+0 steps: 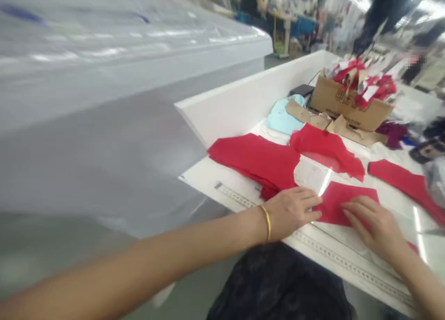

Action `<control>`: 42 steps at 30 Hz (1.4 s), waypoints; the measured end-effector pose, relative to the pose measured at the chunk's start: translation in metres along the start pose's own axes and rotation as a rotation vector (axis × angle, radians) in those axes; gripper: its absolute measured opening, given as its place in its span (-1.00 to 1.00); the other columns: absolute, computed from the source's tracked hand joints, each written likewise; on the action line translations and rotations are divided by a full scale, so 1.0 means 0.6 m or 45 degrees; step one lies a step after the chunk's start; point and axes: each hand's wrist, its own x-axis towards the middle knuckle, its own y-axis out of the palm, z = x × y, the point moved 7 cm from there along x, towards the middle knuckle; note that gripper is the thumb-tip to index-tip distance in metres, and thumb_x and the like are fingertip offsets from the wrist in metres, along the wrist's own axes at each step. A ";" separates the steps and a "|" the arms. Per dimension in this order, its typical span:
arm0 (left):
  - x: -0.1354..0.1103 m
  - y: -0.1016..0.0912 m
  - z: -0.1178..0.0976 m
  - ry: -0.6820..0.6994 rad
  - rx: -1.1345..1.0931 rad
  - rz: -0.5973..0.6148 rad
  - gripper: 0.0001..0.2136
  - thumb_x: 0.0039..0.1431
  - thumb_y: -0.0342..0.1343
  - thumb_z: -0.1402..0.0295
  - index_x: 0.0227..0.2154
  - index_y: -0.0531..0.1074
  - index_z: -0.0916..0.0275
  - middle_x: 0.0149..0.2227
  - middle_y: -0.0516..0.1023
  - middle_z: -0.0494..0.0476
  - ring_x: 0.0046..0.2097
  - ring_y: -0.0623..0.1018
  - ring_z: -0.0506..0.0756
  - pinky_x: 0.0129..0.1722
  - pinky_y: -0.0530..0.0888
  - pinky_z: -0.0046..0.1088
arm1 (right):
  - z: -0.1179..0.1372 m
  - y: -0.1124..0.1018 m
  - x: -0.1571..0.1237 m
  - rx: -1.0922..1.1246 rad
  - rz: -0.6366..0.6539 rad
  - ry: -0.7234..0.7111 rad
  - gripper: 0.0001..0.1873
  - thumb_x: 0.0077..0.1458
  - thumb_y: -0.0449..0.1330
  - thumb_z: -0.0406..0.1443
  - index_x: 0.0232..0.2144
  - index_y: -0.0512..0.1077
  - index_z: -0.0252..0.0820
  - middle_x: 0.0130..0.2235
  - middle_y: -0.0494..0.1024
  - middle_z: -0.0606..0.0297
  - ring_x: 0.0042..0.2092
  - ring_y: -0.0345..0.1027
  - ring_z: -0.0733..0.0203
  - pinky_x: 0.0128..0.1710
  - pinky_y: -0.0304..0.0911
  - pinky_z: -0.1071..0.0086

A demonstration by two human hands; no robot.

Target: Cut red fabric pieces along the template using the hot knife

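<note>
A small red fabric piece [342, 197] lies flat on the white table [225, 183] in front of me. My left hand [290, 211], with a gold bangle on the wrist, rests at the piece's left edge, fingers stretched out flat. My right hand [373, 220] lies flat on the piece's lower right part, fingers spread. A stack of red fabric pieces [257, 160] sits just beyond my left hand. Another crumpled red piece [327, 151] lies behind the small one.
A cardboard box [349, 104] full of red and white scraps stands at the back, with a light blue cloth [283, 116] beside it. More red fabric [405, 183] lies at the right. A printed ruler strip [236, 197] runs along the table's near edge. A grey plastic-covered surface [104, 102] fills the left.
</note>
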 end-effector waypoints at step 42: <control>0.174 0.111 0.121 -0.163 0.502 0.270 -0.76 0.25 0.00 0.66 -0.47 0.45 0.29 -0.40 0.47 0.22 -0.26 0.43 0.18 -0.18 0.36 -0.23 | -0.115 -0.049 -0.136 -0.314 -0.207 0.611 -0.63 0.42 -0.08 -0.18 -0.39 0.37 -0.13 -0.41 0.48 0.32 -0.53 0.33 0.32 -0.60 0.04 0.45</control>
